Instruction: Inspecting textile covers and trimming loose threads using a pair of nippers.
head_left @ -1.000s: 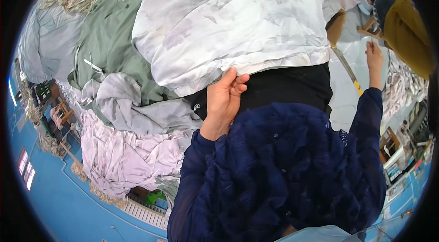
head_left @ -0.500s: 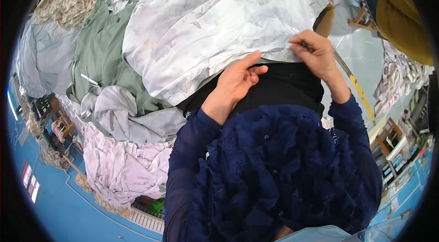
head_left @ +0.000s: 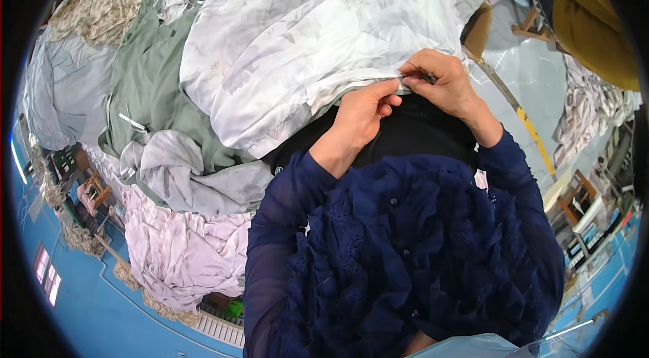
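Left: green cloth [head_left: 145,67], then pink cloth [head_left: 182,243] heaped lower. White cloth [head_left: 304,40] lies across the far edge of the lap [head_left: 433,128], black trousers showing below its hem. Left hand [head_left: 362,111] pinches that hem, thumb and index. Right hand [head_left: 446,84] together with it, fingertips at hem; can't tell if clamped. Far right: mustard fabric [head_left: 588,27].

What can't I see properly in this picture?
All in the head view:
- Anything tiny in the right hand: too small, and the fingers cover it.
- What lies under the white cloth: the cloth hides it.
- The white cloth's far end: cut off by the top edge.
- The mustard cloth's right side: lost at the dark rim.
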The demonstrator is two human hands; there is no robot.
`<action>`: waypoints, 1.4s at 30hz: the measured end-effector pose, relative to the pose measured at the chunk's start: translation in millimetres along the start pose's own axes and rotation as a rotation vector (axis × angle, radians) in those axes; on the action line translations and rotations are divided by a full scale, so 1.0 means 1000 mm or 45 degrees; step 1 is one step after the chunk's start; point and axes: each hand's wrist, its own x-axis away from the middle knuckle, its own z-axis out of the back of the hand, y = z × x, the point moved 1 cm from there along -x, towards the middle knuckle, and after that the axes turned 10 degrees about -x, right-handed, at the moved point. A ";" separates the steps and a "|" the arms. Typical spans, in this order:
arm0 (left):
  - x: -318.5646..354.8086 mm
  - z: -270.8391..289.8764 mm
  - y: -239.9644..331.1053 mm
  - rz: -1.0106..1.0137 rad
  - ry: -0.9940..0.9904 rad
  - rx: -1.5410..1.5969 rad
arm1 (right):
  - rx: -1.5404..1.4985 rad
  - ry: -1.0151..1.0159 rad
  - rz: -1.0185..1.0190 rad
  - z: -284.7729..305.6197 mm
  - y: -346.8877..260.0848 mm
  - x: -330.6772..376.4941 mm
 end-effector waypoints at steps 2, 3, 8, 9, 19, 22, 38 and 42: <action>0.002 0.002 -0.002 -0.025 -0.039 -0.018 | 0.036 -0.032 0.021 -0.002 -0.002 -0.002; 0.003 0.001 -0.002 -0.046 -0.031 -0.032 | 0.030 -0.031 0.045 -0.002 -0.001 -0.002; 0.006 -0.001 -0.003 -0.126 -0.029 -0.055 | 0.205 -0.078 0.255 -0.004 0.010 0.000; 0.005 0.000 -0.004 -0.138 -0.031 -0.074 | 0.250 -0.055 0.273 -0.005 0.012 0.000; 0.004 0.003 0.000 -0.097 0.007 -0.042 | 0.176 0.079 0.042 -0.002 0.008 -0.001; 0.003 0.003 0.000 -0.105 0.010 -0.023 | -0.030 0.203 -0.152 -0.001 0.021 0.004; -0.004 0.006 0.001 -0.032 0.023 -0.064 | -0.616 0.130 -0.369 0.001 0.008 -0.003; -0.008 0.006 0.001 -0.041 0.017 -0.055 | -0.697 0.100 -0.406 -0.003 0.004 -0.008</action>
